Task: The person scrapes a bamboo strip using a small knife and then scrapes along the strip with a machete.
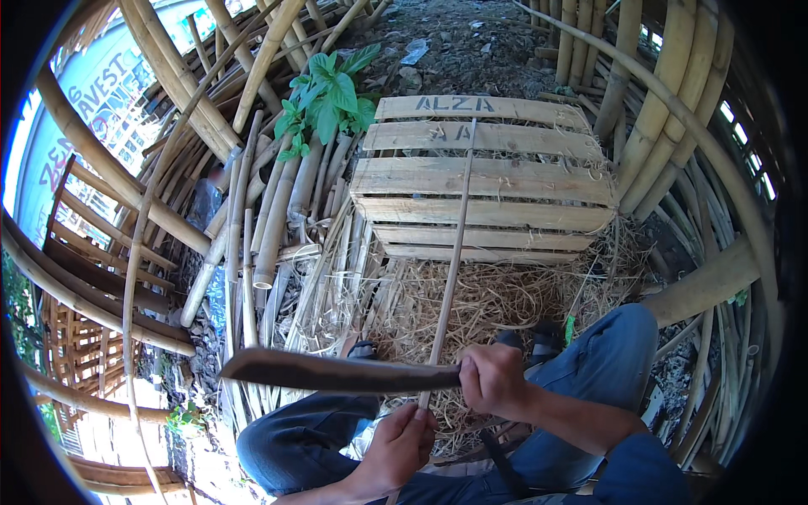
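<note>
My right hand (491, 380) grips the handle of a long dark machete (337, 372), whose blade lies crosswise and points left. The blade rests against a thin bamboo strip (453, 261) that runs from my lap up across a wooden pallet (488, 181). My left hand (402, 443) holds the lower end of that strip, just below the blade. Both knees in blue jeans frame the hands. A pile of pale bamboo shavings (505, 303) lies on the ground under the strip.
Thick bamboo poles (261, 210) lie stacked at left and stand bundled at right (673, 109). A green leafy plant (326, 97) grows behind the pallet. A bamboo frame (84, 278) stands at far left. Bare dirt shows at the top.
</note>
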The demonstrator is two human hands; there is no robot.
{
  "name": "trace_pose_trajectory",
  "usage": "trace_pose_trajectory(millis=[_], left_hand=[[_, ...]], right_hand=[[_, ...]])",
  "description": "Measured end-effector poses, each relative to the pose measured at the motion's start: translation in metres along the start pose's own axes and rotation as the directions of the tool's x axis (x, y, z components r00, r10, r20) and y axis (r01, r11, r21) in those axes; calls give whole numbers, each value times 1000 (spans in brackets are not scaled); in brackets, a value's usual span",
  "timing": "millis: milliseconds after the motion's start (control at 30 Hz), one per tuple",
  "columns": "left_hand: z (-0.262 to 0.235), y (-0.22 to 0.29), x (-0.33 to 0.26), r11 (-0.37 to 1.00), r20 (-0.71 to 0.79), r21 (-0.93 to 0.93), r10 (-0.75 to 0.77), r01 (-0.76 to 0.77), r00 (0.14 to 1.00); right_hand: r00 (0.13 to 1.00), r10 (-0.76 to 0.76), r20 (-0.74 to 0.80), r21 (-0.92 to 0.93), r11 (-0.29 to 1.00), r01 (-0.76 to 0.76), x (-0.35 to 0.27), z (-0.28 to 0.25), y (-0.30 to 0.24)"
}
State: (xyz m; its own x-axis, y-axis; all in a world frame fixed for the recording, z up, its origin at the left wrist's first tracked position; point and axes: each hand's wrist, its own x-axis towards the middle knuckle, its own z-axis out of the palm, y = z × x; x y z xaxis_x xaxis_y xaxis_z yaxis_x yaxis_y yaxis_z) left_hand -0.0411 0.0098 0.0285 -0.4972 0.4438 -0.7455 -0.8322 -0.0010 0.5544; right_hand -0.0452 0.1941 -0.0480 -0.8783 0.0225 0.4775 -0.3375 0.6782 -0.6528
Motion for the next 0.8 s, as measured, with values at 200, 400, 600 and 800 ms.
trace_pose_trajectory(millis=[200, 400, 600, 800], left_hand=[[1, -2, 5, 997, -23, 68, 21, -19, 1000], [2, -6, 8, 991, -32, 103, 87, -83, 996], [-1, -8, 6, 963, -52, 225, 162, -146, 985], [-6, -9, 7, 936, -53, 304, 201, -176, 978]], right_hand=[[971, 228, 71, 10, 973, -229, -3, -1, -1], [969, 218, 114, 103, 968, -230, -9, 2, -28], [989, 89, 118, 71, 993, -98, -1, 2, -17], [982, 182, 44, -96, 980, -177, 8, -4, 14]])
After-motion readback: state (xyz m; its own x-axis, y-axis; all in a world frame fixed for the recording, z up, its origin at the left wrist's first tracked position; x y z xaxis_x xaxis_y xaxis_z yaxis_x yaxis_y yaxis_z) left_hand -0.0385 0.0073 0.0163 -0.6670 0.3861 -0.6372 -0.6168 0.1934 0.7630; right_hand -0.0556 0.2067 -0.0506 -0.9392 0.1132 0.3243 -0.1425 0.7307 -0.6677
